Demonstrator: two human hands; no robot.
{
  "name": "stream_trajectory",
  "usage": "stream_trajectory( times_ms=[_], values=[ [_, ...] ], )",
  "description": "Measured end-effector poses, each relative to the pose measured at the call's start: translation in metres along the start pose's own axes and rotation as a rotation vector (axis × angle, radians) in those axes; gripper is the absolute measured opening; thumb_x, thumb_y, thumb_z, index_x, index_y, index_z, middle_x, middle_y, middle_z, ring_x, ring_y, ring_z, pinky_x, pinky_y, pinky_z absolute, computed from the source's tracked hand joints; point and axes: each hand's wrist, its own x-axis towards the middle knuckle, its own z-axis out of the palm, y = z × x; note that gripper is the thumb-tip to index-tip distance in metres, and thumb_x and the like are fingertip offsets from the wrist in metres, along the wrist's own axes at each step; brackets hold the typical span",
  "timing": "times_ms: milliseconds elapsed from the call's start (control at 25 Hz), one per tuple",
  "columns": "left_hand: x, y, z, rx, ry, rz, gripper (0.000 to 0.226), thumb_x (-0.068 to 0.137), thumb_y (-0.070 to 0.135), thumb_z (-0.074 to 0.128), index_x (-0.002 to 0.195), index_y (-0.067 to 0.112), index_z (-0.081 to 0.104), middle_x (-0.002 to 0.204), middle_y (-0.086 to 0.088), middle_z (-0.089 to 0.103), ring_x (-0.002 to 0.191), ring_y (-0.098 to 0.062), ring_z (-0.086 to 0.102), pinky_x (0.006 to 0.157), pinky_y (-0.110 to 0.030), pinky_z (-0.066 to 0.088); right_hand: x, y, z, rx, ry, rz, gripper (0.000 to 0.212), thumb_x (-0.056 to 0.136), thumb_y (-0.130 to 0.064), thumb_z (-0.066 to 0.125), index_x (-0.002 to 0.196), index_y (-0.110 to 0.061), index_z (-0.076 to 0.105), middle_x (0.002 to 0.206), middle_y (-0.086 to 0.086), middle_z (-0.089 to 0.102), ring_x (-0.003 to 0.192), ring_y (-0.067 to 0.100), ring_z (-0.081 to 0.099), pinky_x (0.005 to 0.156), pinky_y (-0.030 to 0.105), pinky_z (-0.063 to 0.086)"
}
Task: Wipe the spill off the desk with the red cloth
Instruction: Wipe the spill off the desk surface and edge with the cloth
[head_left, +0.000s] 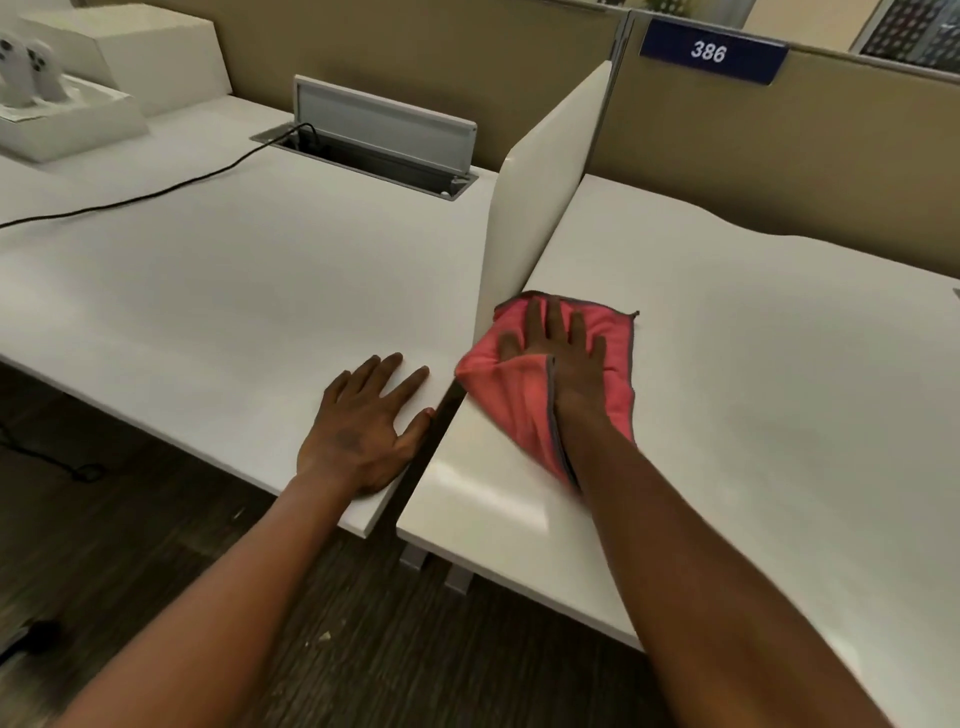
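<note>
**Cloth pressed flat beside the divider**

The cloth (524, 400) is pressed onto the right desk (753, 415) by the flat, spread right hand (563, 364), hard against the divider (540, 197). The left hand (363, 431) is laid open on the left desk (234, 291). Behind lie a cable (156, 195) and a hatch (384, 130).

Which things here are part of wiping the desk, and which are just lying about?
Part of the job: red cloth, pressed flat under the right hand; right-hand desk; left hand, resting on the neighbouring desk. No spill is visible.

Lying about: black cable, cable hatch, white controllers, number sign.
</note>
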Motion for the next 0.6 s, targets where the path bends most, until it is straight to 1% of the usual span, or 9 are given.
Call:
stream_trajectory(
  times_ms=[80, 120, 200, 240, 320, 440, 520, 600],
  values=[
    [0.001, 0.0, 0.0, 0.01, 0.0, -0.001, 0.067, 0.095, 0.071, 0.017, 0.158, 0.046, 0.016, 0.17, 0.009, 0.011, 0.156, -0.014, 0.003, 0.126, -0.04, 0.005, -0.046, 0.0, 0.0, -0.016, 0.008, -0.049, 0.077, 0.104, -0.064, 0.02, 0.166, -0.022, 0.002, 0.174, 0.007, 0.004, 0.159, 0.033, 0.004, 0.125, 0.056, 0.001],
    [0.001, 0.0, 0.0, 0.007, -0.001, -0.001, 0.069, 0.094, 0.072, 0.016, 0.158, 0.047, 0.016, 0.17, 0.009, 0.012, 0.156, -0.014, 0.004, 0.126, -0.04, 0.006, -0.075, -0.001, 0.0, -0.002, -0.016, -0.063, 0.08, 0.101, -0.068, 0.015, 0.165, -0.023, -0.002, 0.174, 0.006, -0.001, 0.16, 0.032, 0.001, 0.125, 0.054, -0.002],
    [0.001, 0.0, 0.001, 0.006, 0.01, -0.001, 0.07, 0.092, 0.073, 0.015, 0.157, 0.047, 0.018, 0.169, 0.009, 0.014, 0.156, -0.015, 0.006, 0.126, -0.04, 0.007, -0.134, -0.004, -0.002, 0.021, -0.078, -0.077, 0.083, 0.094, -0.071, 0.005, 0.163, -0.029, -0.013, 0.173, 0.001, -0.015, 0.159, 0.027, -0.013, 0.124, 0.048, -0.011],
    [0.001, -0.001, 0.002, 0.008, 0.015, -0.001, 0.07, 0.092, 0.072, 0.016, 0.157, 0.047, 0.018, 0.169, 0.009, 0.015, 0.156, -0.015, 0.007, 0.126, -0.04, 0.007, -0.158, -0.004, -0.004, 0.012, -0.093, -0.087, 0.08, 0.095, -0.069, 0.003, 0.162, -0.031, -0.017, 0.171, -0.001, -0.021, 0.158, 0.025, -0.018, 0.122, 0.047, -0.015],
    [0.002, -0.001, 0.003, 0.008, 0.013, 0.007, 0.067, 0.094, 0.072, 0.019, 0.157, 0.047, 0.018, 0.169, 0.009, 0.015, 0.156, -0.015, 0.007, 0.126, -0.041, 0.008, -0.181, 0.004, -0.003, -0.013, -0.066, -0.111, 0.071, 0.101, -0.064, 0.006, 0.162, -0.034, -0.017, 0.17, -0.005, -0.022, 0.157, 0.023, -0.022, 0.123, 0.047, -0.018],
    [0.003, -0.004, 0.003, 0.025, 0.006, 0.0, 0.064, 0.098, 0.07, 0.022, 0.157, 0.047, 0.018, 0.169, 0.009, 0.014, 0.156, -0.015, 0.007, 0.126, -0.041, 0.008, -0.144, 0.023, -0.004, 0.001, -0.031, -0.151, 0.067, 0.104, -0.061, 0.011, 0.163, -0.038, -0.009, 0.173, -0.005, -0.013, 0.159, 0.022, -0.015, 0.126, 0.05, -0.012],
    [0.003, -0.004, 0.003, 0.027, 0.004, 0.002, 0.064, 0.097, 0.071, 0.022, 0.157, 0.048, 0.018, 0.169, 0.01, 0.014, 0.156, -0.015, 0.007, 0.126, -0.041, 0.008, -0.096, 0.034, -0.007, -0.001, -0.048, -0.135, 0.066, 0.105, -0.06, 0.018, 0.164, -0.037, 0.0, 0.174, -0.004, -0.006, 0.16, 0.024, -0.007, 0.126, 0.053, -0.008],
    [0.002, -0.004, 0.003, 0.022, 0.002, 0.003, 0.066, 0.095, 0.073, 0.019, 0.157, 0.048, 0.018, 0.169, 0.01, 0.015, 0.156, -0.014, 0.008, 0.125, -0.041, 0.009, -0.062, 0.045, -0.009, 0.002, -0.06, -0.101, 0.067, 0.105, -0.061, 0.022, 0.165, -0.036, 0.005, 0.174, -0.003, -0.002, 0.16, 0.026, -0.003, 0.125, 0.053, -0.005]
  ],
)
